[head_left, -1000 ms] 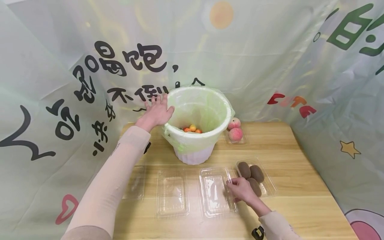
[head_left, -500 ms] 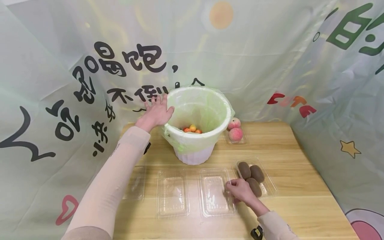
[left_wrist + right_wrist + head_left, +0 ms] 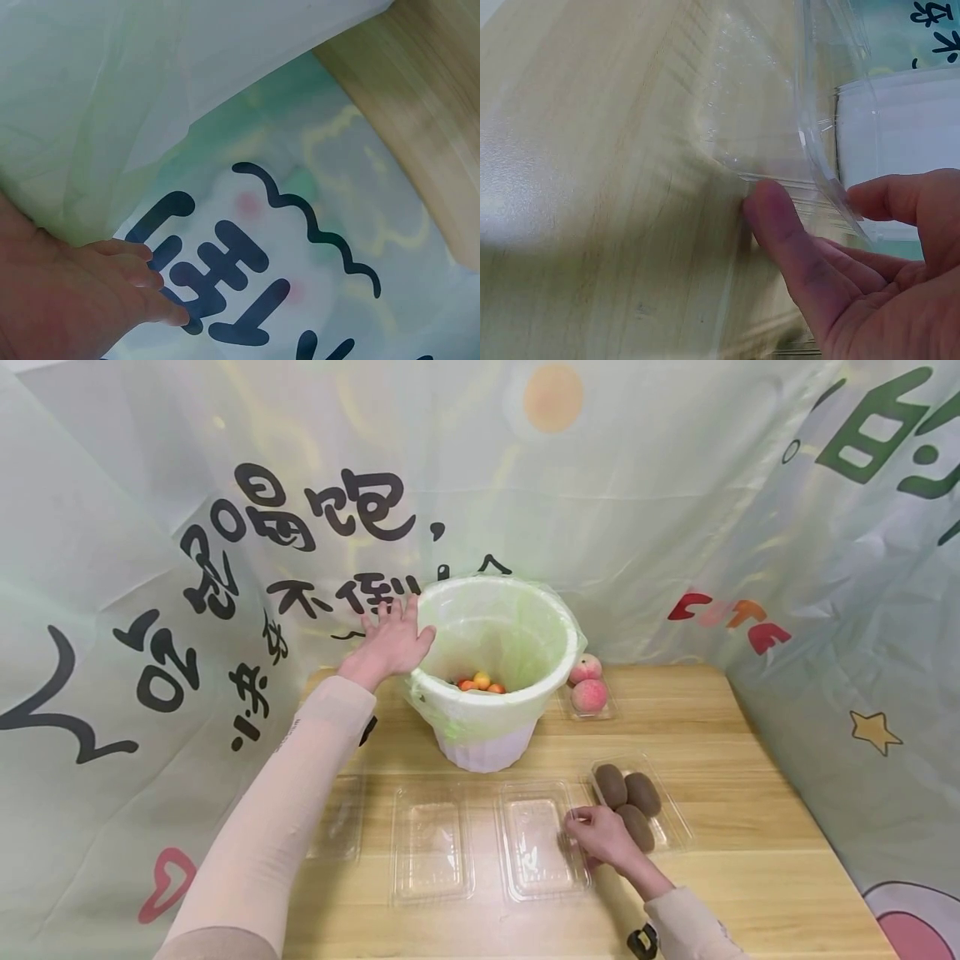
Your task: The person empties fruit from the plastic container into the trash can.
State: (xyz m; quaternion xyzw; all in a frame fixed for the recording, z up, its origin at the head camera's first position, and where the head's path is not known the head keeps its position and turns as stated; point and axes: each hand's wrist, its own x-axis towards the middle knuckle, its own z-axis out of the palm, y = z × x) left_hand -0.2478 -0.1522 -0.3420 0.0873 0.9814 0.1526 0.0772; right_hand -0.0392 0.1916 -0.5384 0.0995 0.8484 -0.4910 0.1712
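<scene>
My left hand (image 3: 393, 639) lies on the left rim of a white bucket (image 3: 487, 747), its fingers spread. A pale green liner bag covers the bucket's rim and inside. In the left wrist view the same hand (image 3: 82, 292) reaches past the lined bucket wall (image 3: 82, 90). My right hand (image 3: 603, 833) pinches the right edge of a clear plastic container (image 3: 536, 835) between thumb and finger. The right wrist view shows the thumb (image 3: 771, 210) on one side of the container's edge and the index finger (image 3: 889, 196) on the other. Nothing lies in this container.
Small orange and yellow fruits (image 3: 480, 682) sit inside the bucket. Two more clear containers, one in the middle (image 3: 432, 843) and one partly behind the left sleeve (image 3: 341, 818), lie on the table. Three kiwis (image 3: 633, 797) fill a container at right; peaches (image 3: 588, 696) sit behind.
The right hand and the container it pinches have shifted very slightly to the left, with the container's near edge a little higher in view. The left hand keeps its place on the bucket rim.
</scene>
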